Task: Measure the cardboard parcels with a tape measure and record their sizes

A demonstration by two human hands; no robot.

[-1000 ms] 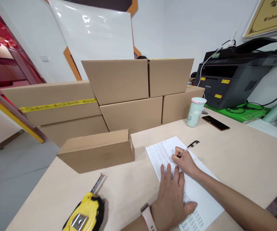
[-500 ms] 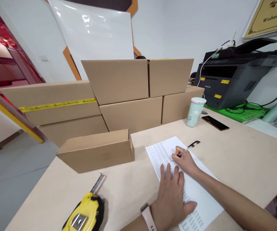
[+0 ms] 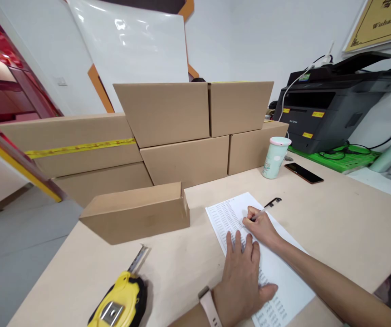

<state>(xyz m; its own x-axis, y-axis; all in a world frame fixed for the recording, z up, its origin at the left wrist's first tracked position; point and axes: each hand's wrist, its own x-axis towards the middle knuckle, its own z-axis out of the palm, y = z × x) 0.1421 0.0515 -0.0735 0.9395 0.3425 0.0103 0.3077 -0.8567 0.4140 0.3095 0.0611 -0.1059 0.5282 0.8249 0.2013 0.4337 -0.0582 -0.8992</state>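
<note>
A printed sheet of paper [image 3: 284,281] with columns of small text lies on the wooden table. My left hand [image 3: 241,277] rests flat on it, fingers spread, a watch with a pale band on the wrist. Just beyond, my right hand [image 3: 261,227] is closed around a pen [image 3: 269,205], whose lower end meets the paper; its dark clip end points up and right. To the left, a yellow and black tape measure [image 3: 122,302] lies with a short length of blade out. Behind it sits a small cardboard box [image 3: 141,218].
Large cardboard boxes [image 3: 185,159] are stacked along the far side of the table. A mint-green cup [image 3: 275,159] with a pink rim stands beside a dark phone [image 3: 304,173]. At the right, a black printer [image 3: 318,109] sits on a green plastic base [image 3: 352,160].
The pen's upper end has tipped very slightly upward and left in my right hand. My left hand, the paper and the tape measure look unmoved.
</note>
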